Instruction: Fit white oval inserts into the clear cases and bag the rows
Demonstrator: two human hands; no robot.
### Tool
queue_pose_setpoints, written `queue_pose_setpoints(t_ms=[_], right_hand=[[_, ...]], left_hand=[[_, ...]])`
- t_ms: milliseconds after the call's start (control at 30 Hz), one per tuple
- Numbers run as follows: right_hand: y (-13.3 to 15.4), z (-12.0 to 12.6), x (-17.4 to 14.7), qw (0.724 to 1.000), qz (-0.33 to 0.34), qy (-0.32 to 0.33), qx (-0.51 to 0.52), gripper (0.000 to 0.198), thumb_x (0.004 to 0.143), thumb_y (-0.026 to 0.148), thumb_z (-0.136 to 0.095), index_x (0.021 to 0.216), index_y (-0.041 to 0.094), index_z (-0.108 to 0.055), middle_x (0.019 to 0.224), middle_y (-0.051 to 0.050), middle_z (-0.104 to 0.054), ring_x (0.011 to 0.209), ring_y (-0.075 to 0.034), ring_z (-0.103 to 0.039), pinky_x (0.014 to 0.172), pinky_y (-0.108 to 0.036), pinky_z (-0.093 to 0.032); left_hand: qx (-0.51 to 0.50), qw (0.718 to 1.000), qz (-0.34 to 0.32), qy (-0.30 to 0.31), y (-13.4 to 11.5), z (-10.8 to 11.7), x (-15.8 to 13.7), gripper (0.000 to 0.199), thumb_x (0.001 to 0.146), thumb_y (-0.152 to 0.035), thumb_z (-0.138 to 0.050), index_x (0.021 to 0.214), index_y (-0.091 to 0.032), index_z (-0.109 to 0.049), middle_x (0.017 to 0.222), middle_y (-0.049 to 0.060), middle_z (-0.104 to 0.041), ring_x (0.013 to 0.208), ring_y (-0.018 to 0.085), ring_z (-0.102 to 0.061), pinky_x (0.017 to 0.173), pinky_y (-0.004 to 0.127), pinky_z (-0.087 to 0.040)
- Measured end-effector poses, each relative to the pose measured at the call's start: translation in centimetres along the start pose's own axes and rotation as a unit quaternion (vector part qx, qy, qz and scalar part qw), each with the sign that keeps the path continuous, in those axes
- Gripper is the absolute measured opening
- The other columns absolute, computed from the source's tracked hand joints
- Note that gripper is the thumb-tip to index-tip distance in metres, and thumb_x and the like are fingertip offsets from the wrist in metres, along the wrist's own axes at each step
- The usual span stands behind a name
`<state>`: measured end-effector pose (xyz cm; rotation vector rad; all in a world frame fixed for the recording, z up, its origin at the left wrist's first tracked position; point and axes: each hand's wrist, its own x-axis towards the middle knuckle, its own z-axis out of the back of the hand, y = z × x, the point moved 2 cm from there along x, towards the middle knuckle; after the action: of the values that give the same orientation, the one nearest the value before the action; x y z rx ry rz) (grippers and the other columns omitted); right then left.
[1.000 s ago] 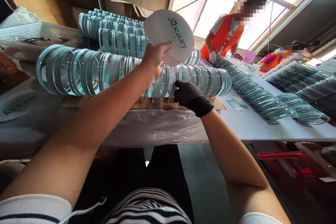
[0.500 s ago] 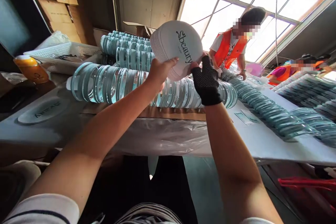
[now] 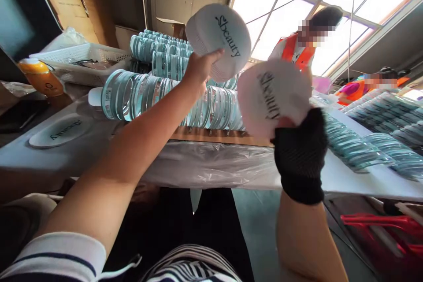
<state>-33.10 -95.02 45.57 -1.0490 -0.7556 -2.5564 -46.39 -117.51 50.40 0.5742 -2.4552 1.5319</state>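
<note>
My bare left hand [image 3: 201,70] grips a fanned stack of white rounded cards [image 3: 220,37] printed "beauty", its thumb pressed on the top one. In a black fingerless glove, my right hand [image 3: 299,150] pinches a single white card [image 3: 277,92] with the same print, held apart from the stack and slightly blurred. Below and behind both lies a long row of clear round glass-like pieces [image 3: 148,97] on a brown cardboard strip [image 3: 198,135]. Whether my hands touch the row cannot be made out.
At left are a white plastic basket [image 3: 109,50], an orange bottle [image 3: 41,77] and a card pile [image 3: 57,130] on the table. More clear pieces [image 3: 350,141] line the right side. A co-worker in an orange vest [image 3: 291,48] stands across. A red stool-like object [image 3: 380,224] is lower right.
My right hand has pulled away from the stack, rightward and nearer to me, with one card in it. My left hand and its stack have risen slightly.
</note>
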Motion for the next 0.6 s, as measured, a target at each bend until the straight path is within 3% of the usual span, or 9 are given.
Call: queue_pose_setpoints(t_ms=[67, 167, 267, 400, 500, 600], right_hand=[[1.0, 0.5, -2.2, 0.998, -0.016, 0.025, -0.051, 0.051, 0.093, 0.042, -0.043, 0.137, 0.020, -0.056, 0.094, -0.015, -0.072, 0.071, -0.030, -0.067, 0.057, -0.044, -0.055], [2.4, -0.8, -2.5, 0.991, -0.009, 0.111, -0.074, 0.050, 0.093, 0.036, -0.037, 0.133, 0.016, -0.060, 0.088, -0.016, -0.073, 0.068, -0.029, -0.066, 0.057, -0.039, -0.051], [3.3, -3.4, 0.1, 0.977, -0.020, 0.196, -0.088, 0.049, 0.094, 0.028, -0.035, 0.135, 0.012, -0.056, 0.096, -0.018, -0.073, 0.076, -0.030, -0.068, 0.063, -0.038, -0.051], [3.9, -7.3, 4.3, 0.951, 0.022, 0.299, -0.082, 0.051, 0.094, 0.020, -0.036, 0.142, 0.011, -0.051, 0.114, -0.020, -0.071, 0.090, -0.030, -0.070, 0.076, -0.039, -0.052], [3.7, -8.3, 5.0, 0.955, -0.002, 0.288, -0.073, 0.046, 0.097, 0.032, -0.042, 0.137, 0.014, -0.054, 0.107, -0.019, -0.073, 0.089, -0.031, -0.069, 0.076, -0.040, -0.051], [2.4, -8.0, 3.7, 0.977, -0.056, 0.206, -0.020, 0.036, 0.094, 0.043, -0.051, 0.117, 0.017, -0.061, 0.084, -0.010, -0.071, 0.074, -0.026, -0.066, 0.069, -0.035, -0.048]], left_hand=[[0.009, 0.999, 0.025, -0.027, 1.0, 1.1, 1.4, 0.046, 0.071, -0.019, -0.082, 0.115, -0.028, -0.071, 0.116, 0.005, -0.077, 0.130, 0.033, -0.061, 0.107, 0.051, -0.052], [0.013, 0.997, 0.055, -0.049, 2.5, 2.2, 2.2, 0.052, 0.067, -0.017, -0.082, 0.117, -0.029, -0.071, 0.121, 0.007, -0.075, 0.125, 0.033, -0.063, 0.106, 0.055, -0.051], [0.017, 0.997, 0.055, -0.045, 3.0, 2.4, 2.1, 0.050, 0.070, -0.017, -0.077, 0.117, -0.030, -0.069, 0.124, 0.006, -0.074, 0.122, 0.031, -0.065, 0.106, 0.054, -0.052], [0.027, 0.997, 0.053, -0.055, 3.1, 2.1, 1.8, 0.048, 0.075, -0.016, -0.074, 0.121, -0.029, -0.067, 0.123, 0.007, -0.075, 0.120, 0.030, -0.067, 0.104, 0.052, -0.053], [0.030, 0.997, 0.044, -0.060, 3.1, 2.0, 1.9, 0.051, 0.076, -0.015, -0.073, 0.125, -0.027, -0.065, 0.123, 0.007, -0.074, 0.122, 0.029, -0.066, 0.104, 0.049, -0.054], [0.029, 0.996, 0.044, -0.068, 3.2, 2.1, 1.8, 0.051, 0.076, -0.016, -0.075, 0.124, -0.028, -0.066, 0.125, 0.007, -0.074, 0.123, 0.029, -0.066, 0.103, 0.049, -0.054]])
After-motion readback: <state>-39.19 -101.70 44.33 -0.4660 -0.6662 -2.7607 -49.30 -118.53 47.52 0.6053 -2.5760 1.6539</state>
